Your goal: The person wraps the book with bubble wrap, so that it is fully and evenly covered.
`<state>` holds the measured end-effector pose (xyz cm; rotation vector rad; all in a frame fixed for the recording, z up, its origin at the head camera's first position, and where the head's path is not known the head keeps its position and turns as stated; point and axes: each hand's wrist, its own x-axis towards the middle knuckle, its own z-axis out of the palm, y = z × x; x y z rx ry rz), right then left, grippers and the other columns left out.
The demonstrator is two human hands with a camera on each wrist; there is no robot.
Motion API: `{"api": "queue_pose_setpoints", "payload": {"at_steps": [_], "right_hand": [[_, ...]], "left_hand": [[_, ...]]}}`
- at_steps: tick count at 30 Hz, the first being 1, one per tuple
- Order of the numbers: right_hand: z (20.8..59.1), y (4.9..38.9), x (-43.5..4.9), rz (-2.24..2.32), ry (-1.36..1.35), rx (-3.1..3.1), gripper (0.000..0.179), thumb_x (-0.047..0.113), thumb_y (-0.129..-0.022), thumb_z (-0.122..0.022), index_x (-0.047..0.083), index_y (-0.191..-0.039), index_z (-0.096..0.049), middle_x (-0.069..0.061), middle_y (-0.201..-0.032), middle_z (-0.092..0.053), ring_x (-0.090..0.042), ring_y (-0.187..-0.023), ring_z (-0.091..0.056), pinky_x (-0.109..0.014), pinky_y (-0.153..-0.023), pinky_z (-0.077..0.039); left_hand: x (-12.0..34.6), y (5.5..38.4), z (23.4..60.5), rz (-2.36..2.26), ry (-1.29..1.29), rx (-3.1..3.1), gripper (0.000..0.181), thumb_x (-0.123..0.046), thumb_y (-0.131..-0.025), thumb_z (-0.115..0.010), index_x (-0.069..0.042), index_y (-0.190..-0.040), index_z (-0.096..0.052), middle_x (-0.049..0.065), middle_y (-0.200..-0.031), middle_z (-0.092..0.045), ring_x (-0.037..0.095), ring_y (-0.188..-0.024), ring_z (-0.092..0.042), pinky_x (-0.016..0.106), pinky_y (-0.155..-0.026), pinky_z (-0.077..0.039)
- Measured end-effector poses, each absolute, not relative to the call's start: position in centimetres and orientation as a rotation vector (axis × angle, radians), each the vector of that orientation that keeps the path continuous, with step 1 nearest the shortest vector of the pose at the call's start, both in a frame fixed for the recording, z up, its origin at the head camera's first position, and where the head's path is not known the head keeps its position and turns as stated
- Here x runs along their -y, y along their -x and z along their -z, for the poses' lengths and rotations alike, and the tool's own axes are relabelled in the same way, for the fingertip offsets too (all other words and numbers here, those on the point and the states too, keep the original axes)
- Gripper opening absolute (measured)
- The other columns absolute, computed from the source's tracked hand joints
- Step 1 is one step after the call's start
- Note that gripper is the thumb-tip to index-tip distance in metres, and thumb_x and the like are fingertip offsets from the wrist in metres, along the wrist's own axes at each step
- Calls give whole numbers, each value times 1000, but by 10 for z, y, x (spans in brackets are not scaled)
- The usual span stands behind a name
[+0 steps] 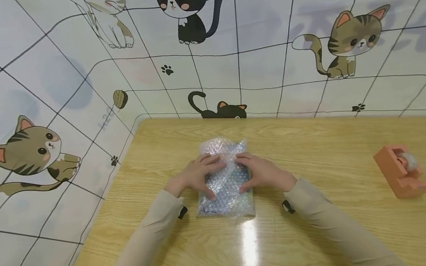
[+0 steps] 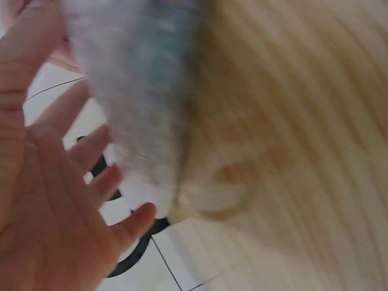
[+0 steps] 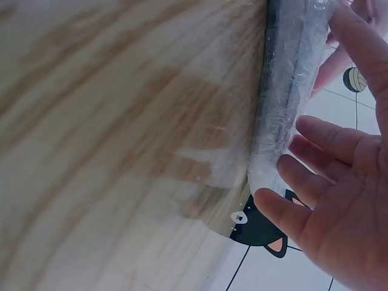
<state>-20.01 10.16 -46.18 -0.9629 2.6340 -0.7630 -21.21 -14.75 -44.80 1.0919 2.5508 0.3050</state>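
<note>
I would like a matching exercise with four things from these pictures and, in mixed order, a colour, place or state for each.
Things:
1. package
2. tape dispenser
3. table
4. wall covering

Descriptions:
A. whitish, with printed cats
B. bubble-wrapped, with left hand and right hand on it
C. light brown, wood-grained
D. orange-pink, apart from both hands

Right pairs: 1-B, 2-D, 3-C, 4-A

Orange tape dispenser [image 1: 393, 175] on table [image 1: 327, 150]; cat-print backdrop [image 1: 263, 24].
</note>
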Motion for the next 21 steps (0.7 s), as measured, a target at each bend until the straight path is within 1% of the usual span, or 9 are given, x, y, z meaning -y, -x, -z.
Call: {"api": "queue_pose_setpoints", "payload": {"at_steps": [2,5,9,11,13,19,21], "right_hand": [[461,200,-102,772,971,-2632,95,41,-69,-81,-7,-139,-38,-22,-147,-32,-39,-134,-31,-49,-108,-30],[462,200,-101,780,991,-2631,94,40,-69,-81,-7,-138,-38,-23,-146,-32,-39,-133,-32,-49,-108,-30],[463,200,-101,787,1024,-2632,93,39,-69,-81,-8,-138,-38,-24,-145,-33,-39,-132,-33,-48,-107,-30],[463,200,-101,798,1028,-2627,93,39,-70,-81,-8,-138,-38,-23,-146,-33,-39,-133,-33,-48,-108,-30],[463,200,-101,803,1039,-2626,92,39,-70,-80,-8,-138,-38,-24,-145,-33,-39,-133,-33,-49,-107,-31],[462,198,-106,822,1051,-2615,92,38,-72,-79,-9,-138,-36,-26,-146,-30,-41,-134,-29,-50,-108,-28],[461,196,-109,861,1062,-2629,90,36,-73,-78,-9,-138,-36,-28,-146,-30,-42,-133,-30,-52,-107,-29]], "left_hand": [[149,213,450,-299,-1102,-2576,105,-49,-60,-83,-17,-146,-34,12,-155,-18,41,-139,-13,68,-102,-22],[152,215,454,-323,-1119,-2590,106,-53,-58,-82,-17,-146,-36,12,-155,-18,40,-140,-11,67,-104,-18],[156,219,461,-349,-1169,-2595,107,-53,-57,-83,-14,-145,-36,15,-154,-18,41,-140,-9,59,-110,-13],[157,220,463,-365,-1204,-2593,109,-52,-56,-83,-11,-145,-36,17,-154,-19,41,-140,-9,54,-113,-10],[157,221,464,-379,-1229,-2591,110,-51,-56,-84,-8,-144,-36,19,-153,-20,42,-140,-10,51,-114,-9],[153,222,461,-353,-1213,-2576,110,-52,-55,-84,-9,-144,-36,18,-153,-19,41,-140,-10,50,-114,-9],[153,221,459,-343,-1206,-2574,110,-52,-55,-84,-10,-145,-36,18,-153,-20,42,-140,-11,51,-114,-9]]}}
